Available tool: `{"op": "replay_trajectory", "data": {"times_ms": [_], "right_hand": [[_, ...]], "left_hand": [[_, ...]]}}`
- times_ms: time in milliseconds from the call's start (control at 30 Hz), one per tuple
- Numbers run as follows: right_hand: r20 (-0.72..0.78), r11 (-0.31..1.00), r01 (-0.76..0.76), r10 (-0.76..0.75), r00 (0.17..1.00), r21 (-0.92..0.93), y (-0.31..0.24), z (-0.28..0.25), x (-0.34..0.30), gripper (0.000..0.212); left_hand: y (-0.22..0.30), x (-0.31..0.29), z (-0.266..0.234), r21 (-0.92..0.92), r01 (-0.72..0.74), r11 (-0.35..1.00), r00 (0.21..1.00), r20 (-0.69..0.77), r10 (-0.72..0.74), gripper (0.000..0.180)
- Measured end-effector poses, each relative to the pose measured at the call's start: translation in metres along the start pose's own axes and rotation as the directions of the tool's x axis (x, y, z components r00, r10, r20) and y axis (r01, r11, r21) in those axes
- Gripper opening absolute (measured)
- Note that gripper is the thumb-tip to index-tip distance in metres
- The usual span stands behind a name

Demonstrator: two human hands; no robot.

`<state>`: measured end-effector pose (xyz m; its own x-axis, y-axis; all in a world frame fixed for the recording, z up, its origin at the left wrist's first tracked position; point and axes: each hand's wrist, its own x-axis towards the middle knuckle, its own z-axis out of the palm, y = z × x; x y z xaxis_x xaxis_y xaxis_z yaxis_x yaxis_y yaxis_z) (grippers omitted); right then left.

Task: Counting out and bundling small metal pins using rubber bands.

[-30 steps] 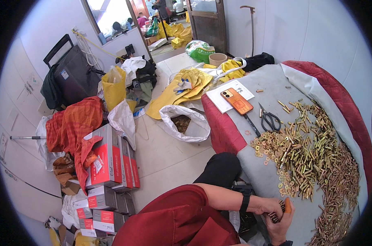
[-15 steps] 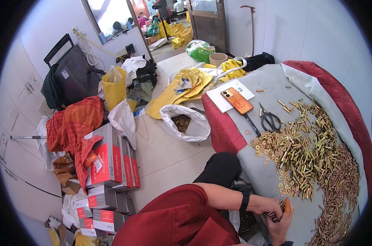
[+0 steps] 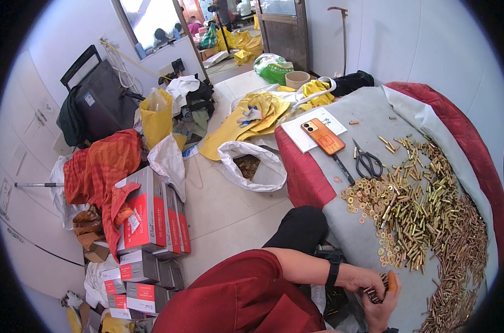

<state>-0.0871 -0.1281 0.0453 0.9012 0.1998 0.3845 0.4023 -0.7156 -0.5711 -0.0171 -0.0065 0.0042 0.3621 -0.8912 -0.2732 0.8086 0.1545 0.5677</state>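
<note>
My left hand (image 3: 364,278), with a dark band at its wrist, reaches in from a red sleeve and curls over a bunch of thin metal rods (image 3: 372,294). My right hand (image 3: 382,311) comes up from below and cups the same bunch from the other side. One of its fingers wears an orange finger cover (image 3: 392,281). Both hands are over the near edge of the grey-covered table (image 3: 352,238). Beside them lie flat washers (image 3: 386,250), a heap of short brass-coloured rods (image 3: 410,222) and a long pile of thinner, browner rods (image 3: 457,266).
Black-handled scissors (image 3: 368,164), an orange phone (image 3: 322,136) and a white sheet (image 3: 294,132) lie farther back on the table. An open white sack (image 3: 234,178) stands left of it. Red-and-grey boxes (image 3: 143,222) are stacked at the left. Yellow sacks (image 3: 235,130) lie beyond.
The view has shifted slightly. Both hands stay together around the bunch of rods, with only a small movement of the right hand's fingers.
</note>
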Motion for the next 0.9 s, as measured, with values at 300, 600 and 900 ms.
{"op": "replay_trajectory", "data": {"times_ms": [300,600,900], "right_hand": [[0.043,1.000,0.022,-0.023,0.999,0.005,-0.010,-0.002,0.005,0.083],[0.093,0.999,-0.029,0.027,0.995,0.014,-0.001,0.003,0.000,0.082],[0.076,0.999,-0.014,0.012,0.997,0.029,0.000,0.001,0.000,0.075]], "left_hand": [[-0.006,0.002,-0.006,-0.054,0.010,0.999,1.000,0.017,-0.009,0.005],[-0.020,0.011,-0.005,0.143,-0.129,0.981,0.981,-0.124,0.148,0.006],[-0.013,0.005,-0.003,0.059,-0.052,0.997,0.998,-0.044,0.055,0.007]]}}
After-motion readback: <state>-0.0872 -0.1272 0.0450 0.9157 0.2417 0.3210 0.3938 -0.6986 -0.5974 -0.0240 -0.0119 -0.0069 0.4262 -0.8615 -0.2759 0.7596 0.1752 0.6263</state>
